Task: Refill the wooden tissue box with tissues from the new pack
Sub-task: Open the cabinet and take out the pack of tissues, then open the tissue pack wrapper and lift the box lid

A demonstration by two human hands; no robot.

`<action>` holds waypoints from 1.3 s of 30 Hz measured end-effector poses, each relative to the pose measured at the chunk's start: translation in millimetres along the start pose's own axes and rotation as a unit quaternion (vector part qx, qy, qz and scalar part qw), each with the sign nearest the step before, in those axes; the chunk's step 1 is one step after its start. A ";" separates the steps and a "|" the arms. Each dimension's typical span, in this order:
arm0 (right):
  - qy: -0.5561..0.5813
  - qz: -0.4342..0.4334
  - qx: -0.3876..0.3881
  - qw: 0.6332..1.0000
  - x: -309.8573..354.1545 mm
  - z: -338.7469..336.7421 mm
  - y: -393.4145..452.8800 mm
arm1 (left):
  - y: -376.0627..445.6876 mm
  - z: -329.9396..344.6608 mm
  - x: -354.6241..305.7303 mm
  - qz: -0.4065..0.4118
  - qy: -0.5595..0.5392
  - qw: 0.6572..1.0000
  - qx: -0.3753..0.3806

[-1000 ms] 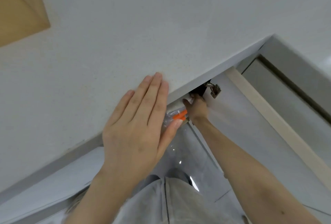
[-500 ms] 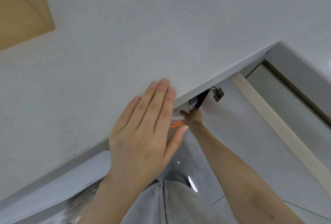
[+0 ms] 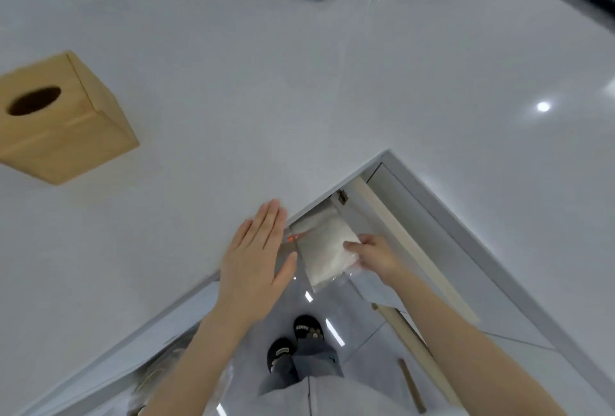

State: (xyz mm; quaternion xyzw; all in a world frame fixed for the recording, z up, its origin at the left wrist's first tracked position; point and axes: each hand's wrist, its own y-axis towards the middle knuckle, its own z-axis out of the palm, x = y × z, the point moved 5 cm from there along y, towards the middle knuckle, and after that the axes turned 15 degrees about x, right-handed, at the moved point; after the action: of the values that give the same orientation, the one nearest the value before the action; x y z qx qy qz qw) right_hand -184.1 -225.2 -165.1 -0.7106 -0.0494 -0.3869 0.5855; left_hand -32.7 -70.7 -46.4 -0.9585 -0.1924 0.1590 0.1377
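Right hand (image 3: 372,254) clamped on 1 clear-wrapped pack of white tissues (image 3: 324,249), held in the air below the white desk (image 3: 299,83) edge, beside an open cabinet door. Left hand (image 3: 256,259) flat, fingers together and extended, palm down on the desk edge, gripping nothing. Light wooden tissue box with oval top opening (image 3: 56,119) stands on the desk, well apart to the left.
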 end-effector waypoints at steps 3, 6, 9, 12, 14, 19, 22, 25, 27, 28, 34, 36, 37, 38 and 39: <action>-0.073 0.017 0.040 0.996 15.7 -12.1 -45.6 | -0.6 -3.7 2.2 0.023 -0.023 0.999 0.025; -0.120 0.013 0.090 0.989 38.7 -20.2 -86.3 | 0.1 -2.5 4.8 0.038 -0.067 0.995 0.068; -0.163 0.020 0.123 0.979 64.4 -26.6 -117.4 | 2.1 -9.1 5.0 0.026 -0.138 0.982 0.124; -0.231 0.033 0.165 0.958 89.1 -26.2 -138.6 | 3.6 -19.9 3.7 0.016 -0.218 0.959 0.180; -0.259 0.037 0.201 0.944 104.0 -21.6 -151.0 | 1.4 -30.5 1.9 -0.007 -0.322 0.922 0.216; -0.326 0.011 0.269 0.906 155.3 0.1 -179.6 | -16.8 -64.6 0.8 0.006 -0.509 0.823 0.255; -0.347 -0.003 0.288 0.893 183.9 5.6 -187.0 | -19.6 -78.6 6.0 0.045 -0.463 0.836 0.290; -0.367 -0.010 0.320 0.873 206.0 10.0 -181.3 | -17.0 -91.1 21.2 0.048 -0.411 0.854 0.314; -0.373 -0.007 0.341 0.863 223.9 12.7 -169.0 | -13.3 -103.2 36.0 0.046 -0.392 0.863 0.316; -0.377 -0.004 0.347 0.859 234.8 15.3 -159.3 | -10.5 -109.9 45.2 0.039 -0.383 0.867 0.317; -0.427 0.019 0.344 0.836 305.7 19.1 -76.6 | 29.9 -151.5 104.0 -0.063 -0.356 0.893 0.267; -0.421 0.019 0.339 0.841 327.5 19.1 -52.5 | 44.6 -161.9 117.1 -0.085 -0.364 0.895 0.242; -0.433 0.017 0.343 0.833 338.7 19.5 -41.6 | 51.5 -166.6 123.1 -0.099 -0.369 0.895 0.228; -0.447 0.012 0.344 0.826 348.2 20.8 -31.5 | 58.7 -169.9 129.7 -0.113 -0.372 0.895 0.218; -0.459 0.011 0.337 0.822 359.0 20.3 -19.5 | 67.0 -172.8 137.5 -0.128 -0.374 0.896 0.204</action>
State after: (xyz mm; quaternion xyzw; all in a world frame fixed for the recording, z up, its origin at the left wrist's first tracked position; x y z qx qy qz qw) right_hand 65.4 -339.0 68.3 -0.5646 -0.4324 0.0316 0.7023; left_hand 171.3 -108.5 54.7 -0.7462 -0.3138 0.5226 0.2674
